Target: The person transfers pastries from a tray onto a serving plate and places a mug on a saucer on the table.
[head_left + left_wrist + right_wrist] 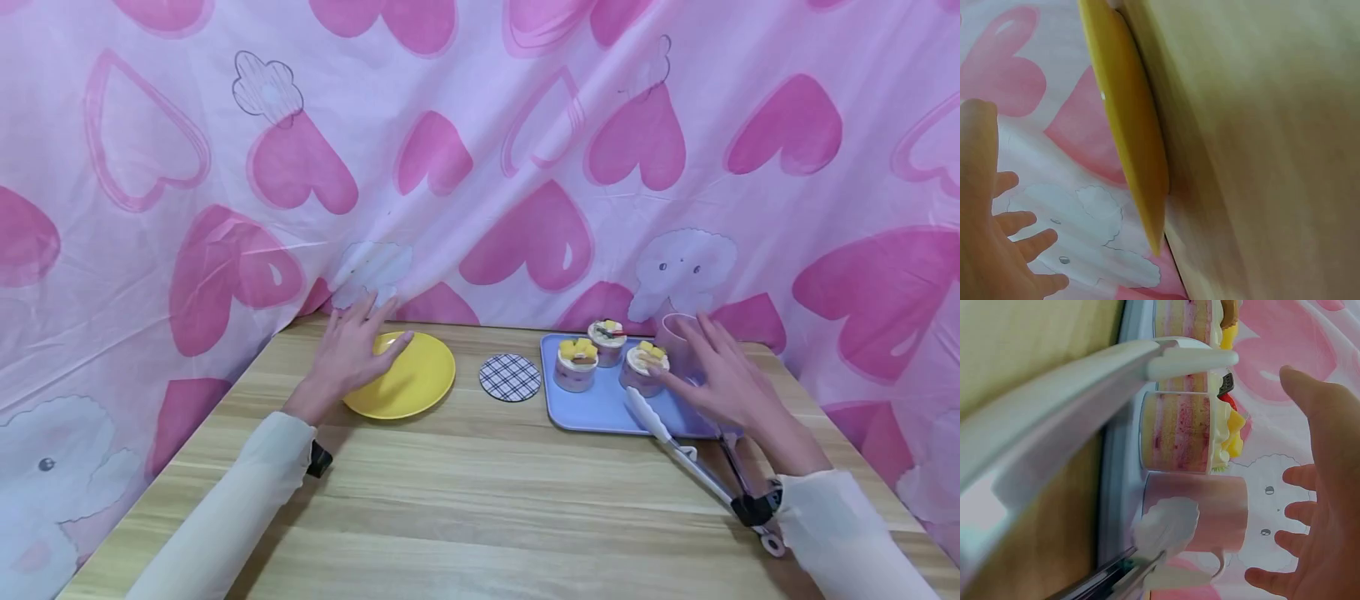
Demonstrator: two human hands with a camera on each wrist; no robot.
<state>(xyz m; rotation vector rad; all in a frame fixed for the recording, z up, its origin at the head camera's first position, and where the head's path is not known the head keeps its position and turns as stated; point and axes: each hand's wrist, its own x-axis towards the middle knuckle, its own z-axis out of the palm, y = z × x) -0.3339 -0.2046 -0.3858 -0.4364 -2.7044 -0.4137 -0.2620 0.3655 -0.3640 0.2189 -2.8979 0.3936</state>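
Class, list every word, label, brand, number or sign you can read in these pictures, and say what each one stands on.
None can be read.
Small dark piece on the back cake: too small and blurred to tell whether it bears writing.
Plate, tray and mug: no lettering on the parts that show.
Coaster: only crossing lines.
Cloth: only hearts and drawn figures.
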